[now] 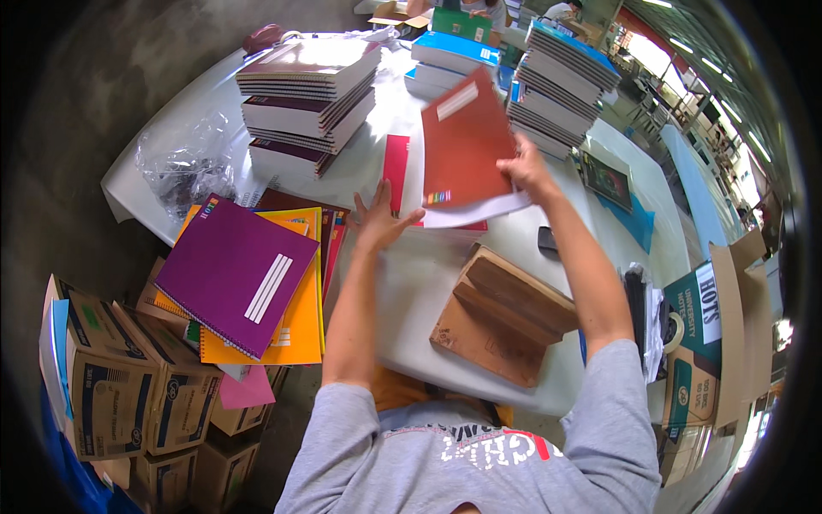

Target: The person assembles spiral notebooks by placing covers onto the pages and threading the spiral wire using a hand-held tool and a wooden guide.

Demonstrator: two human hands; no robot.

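My right hand point(526, 170) is closed on the right edge of a red-brown notebook point(467, 141), thumb on the cover. The notebook is raised and tilted, its white pages showing along the lower edge. My left hand point(381, 224) has its fingers spread, the thumb close to the notebook's lower left corner; whether they touch I cannot tell. Beyond that hand lies a narrow crimson strip point(396, 171), partly hidden by its fingertips. Under the raised notebook, something red peeks out on the table. Nearer me sits a brown wooden stand point(505, 317) with an angled ledge.
Spiral notebooks are stacked at the far left point(308, 73) and far right point(556, 90). A purple notebook point(235, 270) tops yellow ones on the left, beside a clear plastic bag point(188, 158). Cartons point(111, 398) stand lower left; an open box point(698, 343) is at right. People work beyond.
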